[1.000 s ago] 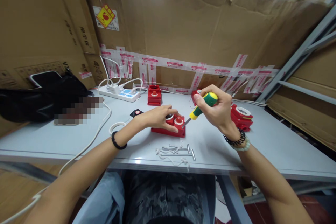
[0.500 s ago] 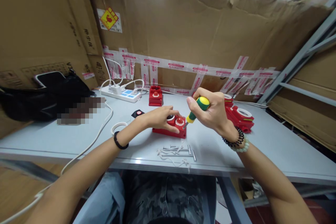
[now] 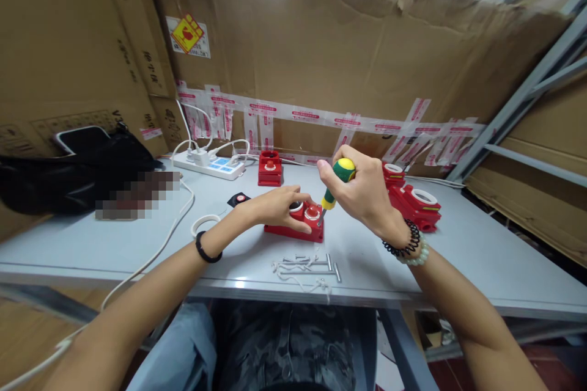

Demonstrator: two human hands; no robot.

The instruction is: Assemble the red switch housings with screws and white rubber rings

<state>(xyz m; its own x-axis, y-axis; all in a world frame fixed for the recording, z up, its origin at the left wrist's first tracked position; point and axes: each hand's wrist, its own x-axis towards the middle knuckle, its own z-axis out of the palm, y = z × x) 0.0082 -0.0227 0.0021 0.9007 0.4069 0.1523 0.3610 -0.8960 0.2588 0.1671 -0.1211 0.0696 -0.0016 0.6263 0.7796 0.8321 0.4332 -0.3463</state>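
Observation:
My left hand (image 3: pixel 285 208) grips a red box (image 3: pixel 293 231) from above and behind, fingers on its far side and thumb on its near side. The box lies flat on the table and has a white ring and a round red part on top. My right hand (image 3: pixel 362 186) is wrapped round the green and yellow handle of a screwdriver (image 3: pixel 328 198). The screwdriver leans, its tip down at the right end of the box's top. Just in front of the box lie metal T-shaped rods (image 3: pixel 316 271), small screws and white string.
A smaller red box (image 3: pixel 270 169) stands behind, near a white power strip (image 3: pixel 211 164). More red parts (image 3: pixel 418 206) lie at the right. A white ring (image 3: pixel 206 224), black piece (image 3: pixel 238 199) and black bag (image 3: pixel 77 165) are at the left. Cardboard (image 3: pixel 293 43) walls the back.
The screwdriver has become more upright as my right hand turned and shifted slightly left. Its tip stays at the box's right end. My left hand keeps its hold, and the whole view has shifted slightly.

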